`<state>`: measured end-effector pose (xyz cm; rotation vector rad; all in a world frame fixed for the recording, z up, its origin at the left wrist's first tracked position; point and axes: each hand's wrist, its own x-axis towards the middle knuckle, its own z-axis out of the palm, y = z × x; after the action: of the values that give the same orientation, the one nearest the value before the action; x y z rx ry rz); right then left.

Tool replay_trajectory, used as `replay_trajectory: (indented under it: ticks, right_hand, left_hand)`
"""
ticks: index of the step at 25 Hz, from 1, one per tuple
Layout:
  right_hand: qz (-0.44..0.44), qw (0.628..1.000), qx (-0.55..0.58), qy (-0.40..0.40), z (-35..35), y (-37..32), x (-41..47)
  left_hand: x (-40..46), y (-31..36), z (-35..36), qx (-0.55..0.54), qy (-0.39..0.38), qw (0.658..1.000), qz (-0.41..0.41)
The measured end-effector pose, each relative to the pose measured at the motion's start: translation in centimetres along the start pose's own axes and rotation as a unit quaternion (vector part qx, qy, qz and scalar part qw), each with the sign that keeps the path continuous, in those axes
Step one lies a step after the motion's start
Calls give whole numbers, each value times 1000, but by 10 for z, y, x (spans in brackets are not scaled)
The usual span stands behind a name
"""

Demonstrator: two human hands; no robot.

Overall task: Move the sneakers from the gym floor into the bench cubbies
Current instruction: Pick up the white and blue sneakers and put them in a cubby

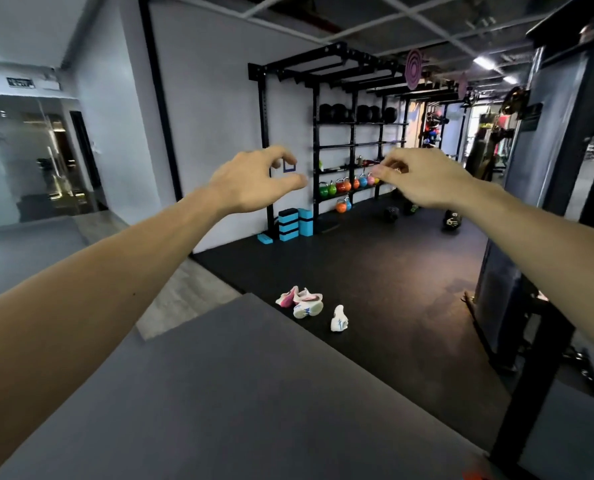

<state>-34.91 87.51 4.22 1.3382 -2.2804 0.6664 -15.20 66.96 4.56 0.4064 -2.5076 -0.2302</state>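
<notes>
Left hand (254, 181): fingers (281, 152) loosely curled, thumb apart from them with a gap between, holding nothing, touching nothing. Right hand (423, 178): fingers (385, 173) bent loosely inward, slightly blurred, nothing visibly held. Both bare arms stretch forward in the air, hands apart from each other, raised well above the sneakers (311, 306).

Sneakers lie on the black gym floor (392, 271), just past the far edge of the grey bench (219, 393) top. Three lie bunched together, touching: pink-and-white ones and a white-and-blue one on its side. A fourth white sneaker (339, 318) sits just right of the bunch, apart from it.

Far beyond the sneakers, against the wall: black storage rack (354, 133) with dark balls up top, coloured kettlebells (344, 185) lower. Blue foam blocks (295, 223) stand left of the rack's base. Cubbies not visible.
</notes>
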Motion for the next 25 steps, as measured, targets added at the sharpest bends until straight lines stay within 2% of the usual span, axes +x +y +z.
replay_trajectory:
  ticks: [7,18,25]
  right_hand:
    - [34,999,-23,5,104,91,157]
    - [27,999,-21,-6,250,242,426]
    - [63,997,-29,-18,359,343,571]
  left_hand:
    - [173,-109,92,-10,-8,1000,13]
    - [455,-242,226,-51,1,999,10]
    - [635,-339,335,-59,-19,997,55]
